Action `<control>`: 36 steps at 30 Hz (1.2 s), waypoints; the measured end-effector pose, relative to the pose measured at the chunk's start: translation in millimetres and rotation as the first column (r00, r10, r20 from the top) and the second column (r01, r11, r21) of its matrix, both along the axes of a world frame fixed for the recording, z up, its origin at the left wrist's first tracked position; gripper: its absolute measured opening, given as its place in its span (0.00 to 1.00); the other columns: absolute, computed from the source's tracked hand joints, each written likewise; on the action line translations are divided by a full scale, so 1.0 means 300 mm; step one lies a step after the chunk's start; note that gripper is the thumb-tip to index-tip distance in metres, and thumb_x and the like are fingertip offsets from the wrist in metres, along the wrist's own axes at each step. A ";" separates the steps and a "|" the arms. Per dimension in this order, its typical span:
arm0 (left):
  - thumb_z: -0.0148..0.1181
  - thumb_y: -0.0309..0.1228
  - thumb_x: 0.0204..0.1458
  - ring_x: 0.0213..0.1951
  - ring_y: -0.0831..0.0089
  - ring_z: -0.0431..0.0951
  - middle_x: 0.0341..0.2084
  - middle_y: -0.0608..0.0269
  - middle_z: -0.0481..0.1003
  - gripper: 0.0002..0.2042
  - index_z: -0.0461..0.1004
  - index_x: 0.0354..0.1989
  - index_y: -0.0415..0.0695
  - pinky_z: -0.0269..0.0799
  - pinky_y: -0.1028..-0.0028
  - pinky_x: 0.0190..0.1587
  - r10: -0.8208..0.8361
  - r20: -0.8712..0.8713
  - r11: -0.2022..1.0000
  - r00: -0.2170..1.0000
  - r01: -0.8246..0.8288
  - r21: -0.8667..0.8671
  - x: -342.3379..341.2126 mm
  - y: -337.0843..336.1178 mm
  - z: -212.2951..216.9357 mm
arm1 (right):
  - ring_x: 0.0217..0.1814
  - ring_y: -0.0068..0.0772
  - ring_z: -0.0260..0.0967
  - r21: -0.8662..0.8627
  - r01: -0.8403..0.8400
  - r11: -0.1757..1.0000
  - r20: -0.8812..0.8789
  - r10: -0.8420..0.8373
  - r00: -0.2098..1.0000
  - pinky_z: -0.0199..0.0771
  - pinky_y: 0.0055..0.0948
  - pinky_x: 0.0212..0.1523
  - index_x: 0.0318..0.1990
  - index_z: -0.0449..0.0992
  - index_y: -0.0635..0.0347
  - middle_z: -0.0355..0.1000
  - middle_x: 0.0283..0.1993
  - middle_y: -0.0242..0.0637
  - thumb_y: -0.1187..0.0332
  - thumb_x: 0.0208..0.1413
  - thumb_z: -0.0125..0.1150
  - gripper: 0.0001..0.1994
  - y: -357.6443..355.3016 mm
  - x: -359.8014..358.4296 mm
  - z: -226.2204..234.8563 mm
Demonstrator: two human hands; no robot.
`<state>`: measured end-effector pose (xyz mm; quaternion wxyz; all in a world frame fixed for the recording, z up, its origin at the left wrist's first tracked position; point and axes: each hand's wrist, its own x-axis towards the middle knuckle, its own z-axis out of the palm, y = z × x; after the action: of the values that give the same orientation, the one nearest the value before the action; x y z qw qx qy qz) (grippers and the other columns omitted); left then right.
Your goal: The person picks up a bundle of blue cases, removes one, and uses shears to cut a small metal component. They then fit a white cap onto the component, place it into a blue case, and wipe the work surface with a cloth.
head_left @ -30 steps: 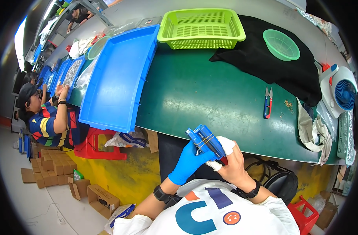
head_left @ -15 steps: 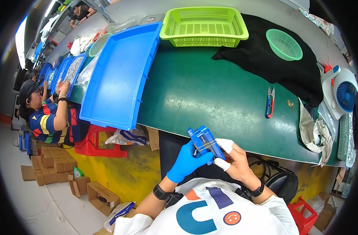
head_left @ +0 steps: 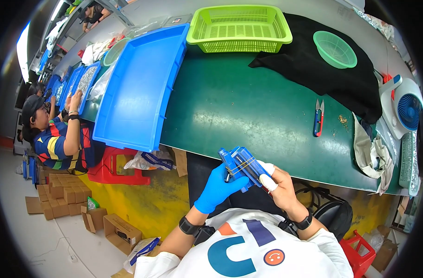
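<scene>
Over the table's front edge I hold a blue plastic block-shaped holder (head_left: 243, 163) with yellowish rubber bands stretched around it. My left hand (head_left: 217, 189), in a blue glove, is closed on its left side with the thumb along the lower part. My right hand (head_left: 281, 186) grips the right end; white finger covers are on its thumb and a fingertip. A small dark part pokes out beside the gloved fingers, too small to name. Whatever sits inside the holder is mostly hidden.
On the green table (head_left: 220, 111) stand a large blue tray (head_left: 142, 83), a lime basket (head_left: 239, 46) and a green bowl (head_left: 334, 50) on black cloth (head_left: 295, 37). Thread snips (head_left: 318, 118) lie nearer, left of a fan (head_left: 404, 109). A co-worker (head_left: 58, 125) sits at left.
The holder has turned slightly, showing more of its banded face. My right thumb and fingers have shifted along its right end. The co-worker's hands have risen a little.
</scene>
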<state>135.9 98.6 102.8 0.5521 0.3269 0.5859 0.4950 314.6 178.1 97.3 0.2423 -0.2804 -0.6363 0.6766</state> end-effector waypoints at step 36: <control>0.64 0.31 0.44 0.35 0.74 0.76 0.33 0.56 0.75 0.21 0.66 0.45 0.34 0.72 0.75 0.37 0.102 -0.174 0.995 0.979 -0.104 0.003 0.019 0.012 0.025 | 0.38 0.25 0.70 -0.252 0.128 0.959 -0.091 -0.155 0.984 0.73 0.22 0.39 0.45 0.71 0.67 0.70 0.37 0.36 0.80 0.46 0.61 0.16 -0.023 0.011 -0.009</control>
<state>141.6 102.1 110.4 0.4737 0.3363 0.6495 0.4907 317.9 171.1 94.6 0.2883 -0.3152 -0.5118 0.7454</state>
